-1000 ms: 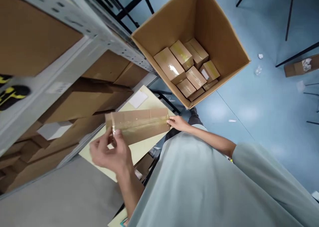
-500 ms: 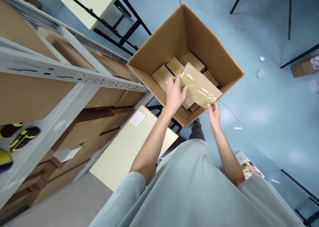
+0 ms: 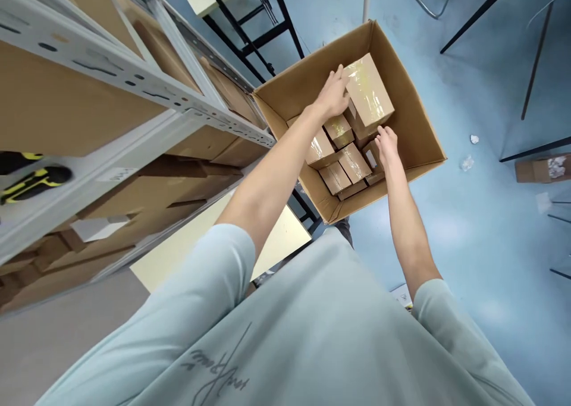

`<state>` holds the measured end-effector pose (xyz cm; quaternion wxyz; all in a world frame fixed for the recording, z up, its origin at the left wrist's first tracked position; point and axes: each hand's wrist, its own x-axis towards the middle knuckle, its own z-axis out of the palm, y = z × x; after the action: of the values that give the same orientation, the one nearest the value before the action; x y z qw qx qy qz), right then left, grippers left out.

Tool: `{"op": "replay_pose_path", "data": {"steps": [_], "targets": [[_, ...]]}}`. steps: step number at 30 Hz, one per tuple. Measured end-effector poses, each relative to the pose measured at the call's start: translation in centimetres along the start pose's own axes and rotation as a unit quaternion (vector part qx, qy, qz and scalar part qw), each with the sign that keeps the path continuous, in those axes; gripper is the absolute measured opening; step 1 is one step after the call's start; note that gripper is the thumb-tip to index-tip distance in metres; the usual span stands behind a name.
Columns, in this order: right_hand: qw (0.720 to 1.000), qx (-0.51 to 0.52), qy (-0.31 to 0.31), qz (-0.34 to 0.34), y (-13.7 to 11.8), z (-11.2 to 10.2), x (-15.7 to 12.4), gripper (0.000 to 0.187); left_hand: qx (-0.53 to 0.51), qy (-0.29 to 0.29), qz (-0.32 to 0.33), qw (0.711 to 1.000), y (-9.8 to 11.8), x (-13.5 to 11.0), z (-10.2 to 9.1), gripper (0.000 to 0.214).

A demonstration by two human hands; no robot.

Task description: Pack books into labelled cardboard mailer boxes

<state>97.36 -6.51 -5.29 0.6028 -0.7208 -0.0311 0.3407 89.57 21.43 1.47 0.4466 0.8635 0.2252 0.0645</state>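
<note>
A large open carton (image 3: pixel 413 117) stands in front of me with several small taped cardboard boxes (image 3: pixel 354 162) inside. Above those, toward the carton's far corner, is a slightly tilted cardboard box (image 3: pixel 368 88) with shiny clear tape across its top. My left hand (image 3: pixel 334 94) grips its left side, fingers over the far edge. On the near right corner, the bent fingers of my right hand (image 3: pixel 387 144) hold the same box. Its underside is hidden, so I cannot tell whether it rests on the boxes below.
Metal shelving (image 3: pixel 178 106) loaded with cartons runs along the left, close to the big carton. A pale tabletop (image 3: pixel 285 236) lies below it. Table legs (image 3: pixel 482 13), paper scraps (image 3: pixel 467 162) and a small carton (image 3: pixel 530 171) are on the blue floor to the right.
Both hands have carried the taped box away from me, from the carton's near side to its far corner, and turned it. More small boxes now show on the near side.
</note>
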Motion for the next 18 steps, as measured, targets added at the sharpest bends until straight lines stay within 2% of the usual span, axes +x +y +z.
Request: {"op": "replay_pose_path", "data": {"steps": [2,4,7,10,13,18], "targets": [[0.999,-0.017,-0.031,0.006,0.0,1.4,-0.2,0.06,-0.011,0.028,0.022,0.999,-0.5,-4.7,-2.0,0.051],[0.998,-0.029,-0.05,0.006,0.2,2.1,-2.4,0.06,-0.019,0.063,0.022,0.998,-0.5,-11.5,-2.8,0.05],[0.997,-0.058,-0.043,0.017,0.8,2.2,-7.9,0.065,-0.018,0.075,-0.053,0.996,1.1,-22.4,-2.3,0.044],[0.996,-0.072,-0.048,0.037,1.2,2.1,-13.6,0.068,-0.049,0.075,-0.133,0.987,3.8,-31.3,-1.1,0.044],[0.997,-0.039,-0.057,0.039,1.1,2.9,-18.5,0.071,-0.107,0.108,-0.183,0.971,6.5,-37.8,-0.2,0.044],[0.988,-0.045,-0.148,0.03,0.1,6.5,-25.8,0.073,-0.18,0.182,-0.231,0.939,9.2,-45.5,-0.6,0.042]]}}
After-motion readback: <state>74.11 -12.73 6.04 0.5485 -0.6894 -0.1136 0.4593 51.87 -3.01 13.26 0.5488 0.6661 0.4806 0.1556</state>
